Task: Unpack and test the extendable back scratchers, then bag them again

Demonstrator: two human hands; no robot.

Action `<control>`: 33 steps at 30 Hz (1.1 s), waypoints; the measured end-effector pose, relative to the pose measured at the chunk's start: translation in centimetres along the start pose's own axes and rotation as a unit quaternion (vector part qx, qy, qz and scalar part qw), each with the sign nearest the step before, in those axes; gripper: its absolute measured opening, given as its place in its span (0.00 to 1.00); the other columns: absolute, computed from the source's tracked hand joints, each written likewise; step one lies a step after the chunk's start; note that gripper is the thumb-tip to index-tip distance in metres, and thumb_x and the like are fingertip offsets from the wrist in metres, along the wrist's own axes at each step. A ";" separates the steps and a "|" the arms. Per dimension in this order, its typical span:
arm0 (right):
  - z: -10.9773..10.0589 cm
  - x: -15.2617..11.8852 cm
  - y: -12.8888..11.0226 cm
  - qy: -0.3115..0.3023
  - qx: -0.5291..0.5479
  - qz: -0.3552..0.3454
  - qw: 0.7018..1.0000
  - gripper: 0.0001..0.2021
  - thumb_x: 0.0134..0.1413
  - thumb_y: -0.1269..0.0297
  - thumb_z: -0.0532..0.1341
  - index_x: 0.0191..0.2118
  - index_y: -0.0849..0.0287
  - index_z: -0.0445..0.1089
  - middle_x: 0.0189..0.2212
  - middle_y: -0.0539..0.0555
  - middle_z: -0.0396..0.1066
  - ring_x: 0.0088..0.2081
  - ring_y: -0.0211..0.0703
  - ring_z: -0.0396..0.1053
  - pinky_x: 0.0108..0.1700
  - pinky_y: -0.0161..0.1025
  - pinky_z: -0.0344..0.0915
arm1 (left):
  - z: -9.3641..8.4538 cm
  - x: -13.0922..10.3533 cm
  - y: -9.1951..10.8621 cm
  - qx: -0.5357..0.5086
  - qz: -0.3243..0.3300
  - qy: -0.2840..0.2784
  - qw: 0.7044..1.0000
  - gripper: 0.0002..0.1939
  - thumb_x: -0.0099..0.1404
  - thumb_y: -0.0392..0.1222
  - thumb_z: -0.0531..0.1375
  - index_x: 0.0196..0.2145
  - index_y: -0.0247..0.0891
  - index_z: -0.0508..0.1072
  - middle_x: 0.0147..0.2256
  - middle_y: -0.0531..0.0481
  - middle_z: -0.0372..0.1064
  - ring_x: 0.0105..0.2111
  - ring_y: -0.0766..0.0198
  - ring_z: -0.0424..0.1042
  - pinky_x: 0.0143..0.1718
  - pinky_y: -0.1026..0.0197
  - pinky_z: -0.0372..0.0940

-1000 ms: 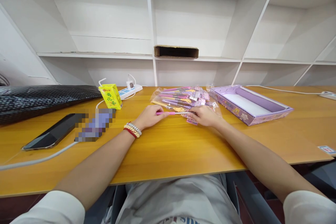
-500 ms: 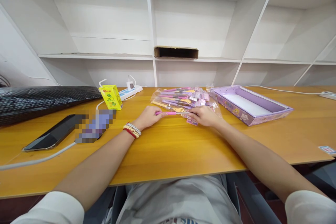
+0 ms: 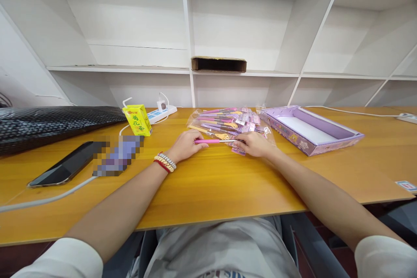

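We hold a slim pink-and-silver stick (image 3: 211, 141) level between our two hands, above the middle of the wooden, orange-brown table (image 3: 221, 191). Our left hand (image 3: 186, 145) pinches its pink end, and our right hand (image 3: 256, 144) is closed on its silver end. Just beyond it, we see slim pink and purple sticks (image 3: 216, 118), some with yellow hand-shaped tips, lying in clear plastic wrapping (image 3: 193, 118). To their right sits an open, shallow purple cardboard box (image 3: 293, 137). Farther left stands a yellow drink carton (image 3: 138, 120), with a flat black phone (image 3: 65, 165) nearer us.
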State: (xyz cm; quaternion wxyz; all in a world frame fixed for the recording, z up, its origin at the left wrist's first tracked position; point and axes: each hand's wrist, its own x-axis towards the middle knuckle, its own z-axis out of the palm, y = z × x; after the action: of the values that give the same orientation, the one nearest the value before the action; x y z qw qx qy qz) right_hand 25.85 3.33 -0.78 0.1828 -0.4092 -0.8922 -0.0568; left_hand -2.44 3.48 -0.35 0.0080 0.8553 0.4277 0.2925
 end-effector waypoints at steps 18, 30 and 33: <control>-0.4 0.0 -0.4 0.002 0.006 0.001 1.000 0.16 0.60 0.56 0.50 0.41 0.55 0.72 0.31 0.53 0.74 0.30 0.40 0.68 0.33 0.35 0.54 | -0.5 0.0 0.2 -0.097 -0.038 -0.141 0.985 0.25 0.64 0.54 0.47 0.20 0.35 0.68 0.18 0.54 0.62 0.20 0.69 0.58 0.23 0.64 0.52; -0.2 0.0 -0.2 -0.010 0.006 -0.009 1.000 0.17 0.61 0.56 0.48 0.42 0.56 0.72 0.34 0.54 0.74 0.33 0.40 0.68 0.34 0.34 0.55 | -0.3 -0.1 0.8 -0.022 0.019 -0.074 0.997 0.16 0.62 0.50 0.52 0.29 0.36 0.73 0.27 0.49 0.69 0.27 0.65 0.64 0.29 0.63 0.57; -0.3 0.0 -0.3 -0.012 0.008 -0.005 1.000 0.17 0.61 0.57 0.49 0.41 0.56 0.72 0.34 0.54 0.74 0.33 0.40 0.68 0.34 0.34 0.55 | -0.2 -0.2 0.9 -0.017 0.034 -0.056 0.998 0.15 0.63 0.49 0.52 0.33 0.37 0.75 0.30 0.47 0.71 0.31 0.63 0.66 0.33 0.61 0.59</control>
State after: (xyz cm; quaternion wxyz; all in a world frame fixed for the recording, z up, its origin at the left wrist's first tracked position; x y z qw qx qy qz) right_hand 25.72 3.03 -0.51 0.1748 -0.4039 -0.8968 -0.0459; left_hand -1.98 2.73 -0.06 0.0365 0.8839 0.3926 0.2516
